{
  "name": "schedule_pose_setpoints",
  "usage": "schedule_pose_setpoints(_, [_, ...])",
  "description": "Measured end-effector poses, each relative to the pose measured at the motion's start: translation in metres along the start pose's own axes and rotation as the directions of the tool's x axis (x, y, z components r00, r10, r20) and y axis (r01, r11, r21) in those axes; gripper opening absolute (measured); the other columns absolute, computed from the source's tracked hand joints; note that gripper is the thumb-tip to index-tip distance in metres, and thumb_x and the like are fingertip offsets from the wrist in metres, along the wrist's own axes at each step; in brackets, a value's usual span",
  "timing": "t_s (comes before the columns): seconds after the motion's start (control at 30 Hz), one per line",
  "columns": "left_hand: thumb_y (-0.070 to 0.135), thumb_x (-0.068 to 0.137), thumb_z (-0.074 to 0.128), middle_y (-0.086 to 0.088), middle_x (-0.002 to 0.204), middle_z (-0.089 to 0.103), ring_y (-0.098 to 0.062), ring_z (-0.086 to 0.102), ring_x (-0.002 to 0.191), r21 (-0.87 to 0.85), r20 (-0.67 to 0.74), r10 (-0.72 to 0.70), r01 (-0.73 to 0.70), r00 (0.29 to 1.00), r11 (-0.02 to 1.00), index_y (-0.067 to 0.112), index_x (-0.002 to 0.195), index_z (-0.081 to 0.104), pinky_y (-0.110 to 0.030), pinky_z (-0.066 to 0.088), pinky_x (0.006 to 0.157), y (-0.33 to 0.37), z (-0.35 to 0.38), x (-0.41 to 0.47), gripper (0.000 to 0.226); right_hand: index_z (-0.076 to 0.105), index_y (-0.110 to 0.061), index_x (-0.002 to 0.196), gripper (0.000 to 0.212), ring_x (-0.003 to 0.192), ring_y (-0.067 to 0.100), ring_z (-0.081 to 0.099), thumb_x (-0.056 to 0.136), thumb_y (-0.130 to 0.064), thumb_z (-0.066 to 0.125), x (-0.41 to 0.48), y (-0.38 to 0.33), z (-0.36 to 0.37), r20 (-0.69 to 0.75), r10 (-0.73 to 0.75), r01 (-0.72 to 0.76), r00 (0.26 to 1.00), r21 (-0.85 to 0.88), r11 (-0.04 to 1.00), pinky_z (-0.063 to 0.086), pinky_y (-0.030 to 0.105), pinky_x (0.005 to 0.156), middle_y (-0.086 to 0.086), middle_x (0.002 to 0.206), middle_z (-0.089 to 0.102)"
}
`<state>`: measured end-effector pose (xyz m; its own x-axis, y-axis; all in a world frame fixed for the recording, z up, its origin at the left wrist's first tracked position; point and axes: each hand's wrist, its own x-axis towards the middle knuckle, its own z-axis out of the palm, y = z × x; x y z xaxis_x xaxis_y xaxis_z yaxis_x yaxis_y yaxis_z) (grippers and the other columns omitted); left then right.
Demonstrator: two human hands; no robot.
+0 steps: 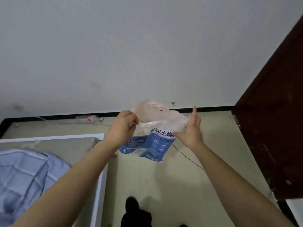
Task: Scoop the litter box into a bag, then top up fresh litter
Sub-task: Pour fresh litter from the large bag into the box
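Against the bare grey wall, between the brown door and the bed with its blue quilt, the person stands holding a blue-and-white litter bag out over the floor. A thin pink plastic bag billows up at its mouth. The left hand pinches the litter bag's top edge, I'd guess to pull the mouth wide. The right hand lies with straight fingers against the other side, steadying it. No litter box is in sight from here. A plastic bottle lies by the skirting.
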<state>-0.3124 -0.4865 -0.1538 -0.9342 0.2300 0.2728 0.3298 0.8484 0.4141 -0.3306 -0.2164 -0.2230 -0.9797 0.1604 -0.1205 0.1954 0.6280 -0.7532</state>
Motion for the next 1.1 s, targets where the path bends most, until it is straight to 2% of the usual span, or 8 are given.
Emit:
schedule_pose_setpoints(0.07, [-0.013, 0.07, 0.063, -0.002, 0.085, 0.062, -0.024, 0.058, 0.087, -0.002, -0.01, -0.039, 0.039, 0.999, 0.999, 0.01, 0.075, 0.065, -0.022, 0.038, 0.075, -0.057, 0.004, 0.026, 0.024, 0.027, -0.033, 0.151, 0.093, 0.101, 0.017, 0.057, 0.075, -0.03, 0.082, 0.056, -0.03, 0.029, 0.096, -0.032, 0.036, 0.995, -0.045, 0.998, 0.047, 0.031, 0.084, -0.001, 0.124, 0.056])
schedule_pose_setpoints(0.13, [-0.014, 0.07, 0.063, -0.004, 0.085, 0.064, -0.026, 0.059, 0.086, -0.009, -0.003, -0.097, 0.097, 0.995, 0.995, 0.009, 0.074, 0.065, -0.022, 0.038, 0.074, -0.12, 0.013, 0.052, 0.024, 0.062, -0.021, 0.124, 0.041, 0.094, 0.02, 0.061, 0.086, -0.034, 0.072, 0.107, -0.056, 0.067, 0.156, -0.065, 0.089, 0.986, -0.149, 0.985, 0.041, 0.027, 0.075, 0.002, 0.106, 0.067])
schedule_pose_setpoints(0.2, [-0.012, 0.07, 0.065, -0.005, 0.083, 0.064, -0.027, 0.059, 0.084, -0.03, 0.019, -0.159, 0.159, 0.987, 0.987, 0.009, 0.074, 0.065, -0.019, 0.034, 0.071, -0.184, 0.024, 0.077, 0.021, 0.067, -0.015, 0.112, 0.027, 0.089, 0.017, 0.058, 0.092, -0.033, 0.066, 0.15, -0.077, 0.109, 0.178, -0.084, 0.118, 0.98, -0.189, 0.975, 0.037, 0.026, 0.074, 0.002, 0.106, 0.066])
schedule_pose_setpoints(0.33, [0.004, 0.081, 0.067, -0.003, 0.087, 0.063, -0.022, 0.055, 0.086, -0.059, 0.098, -0.296, 0.302, 0.95, 0.951, 0.012, 0.079, 0.064, -0.021, 0.031, 0.068, -0.302, 0.037, 0.129, 0.009, 0.068, -0.013, 0.114, 0.026, 0.093, 0.024, 0.062, 0.096, -0.031, 0.06, 0.224, -0.119, 0.193, 0.2, -0.081, 0.139, 0.976, -0.296, 0.945, 0.037, 0.026, 0.074, 0.004, 0.102, 0.068])
schedule_pose_setpoints(0.5, [0.009, 0.086, 0.064, -0.011, 0.092, 0.064, -0.029, 0.058, 0.087, -0.022, 0.17, -0.408, 0.417, 0.897, 0.909, 0.009, 0.086, 0.066, -0.032, 0.044, 0.071, -0.411, 0.06, 0.185, 0.002, 0.069, -0.01, 0.115, 0.024, 0.096, 0.027, 0.062, 0.098, -0.021, 0.058, 0.303, -0.143, 0.284, 0.23, -0.069, 0.142, 0.971, -0.314, 0.939, 0.044, 0.03, 0.08, 0.01, 0.11, 0.068])
schedule_pose_setpoints(0.67, [0.008, 0.089, 0.061, -0.015, 0.1, 0.064, -0.032, 0.058, 0.091, 0.033, 0.182, -0.449, 0.451, 0.875, 0.892, 0.005, 0.096, 0.068, -0.036, 0.047, 0.075, -0.495, 0.13, 0.219, 0.01, 0.07, -0.01, 0.107, 0.017, 0.089, 0.03, 0.063, 0.094, -0.01, 0.059, 0.381, -0.107, 0.378, 0.229, -0.076, 0.142, 0.97, -0.286, 0.948, 0.051, 0.035, 0.079, 0.013, 0.102, 0.064])
schedule_pose_setpoints(0.9, [0.0, 0.086, 0.06, -0.019, 0.098, 0.063, -0.037, 0.058, 0.091, 0.11, 0.191, -0.446, 0.433, 0.874, 0.895, 0.001, 0.093, 0.067, -0.041, 0.046, 0.069, -0.615, 0.272, 0.26, 0.01, 0.07, -0.008, 0.114, 0.023, 0.093, 0.03, 0.064, 0.097, -0.01, 0.055, 0.497, -0.024, 0.517, 0.289, -0.044, 0.129, 0.956, -0.28, 0.951, 0.038, 0.023, 0.078, 0.016, 0.109, 0.067])
schedule_pose_setpoints(1.1, [0.001, 0.089, 0.052, -0.024, 0.098, 0.062, -0.04, 0.056, 0.092, 0.207, 0.208, -0.433, 0.393, 0.877, 0.896, -0.001, 0.096, 0.064, -0.047, 0.048, 0.07, -0.698, 0.349, 0.302, 0.014, 0.065, -0.006, 0.119, 0.025, 0.102, 0.028, 0.063, 0.099, -0.014, 0.053, 0.579, 0.018, 0.594, 0.357, -0.035, 0.127, 0.933, -0.236, 0.963, 0.041, 0.021, 0.083, 0.015, 0.115, 0.066])
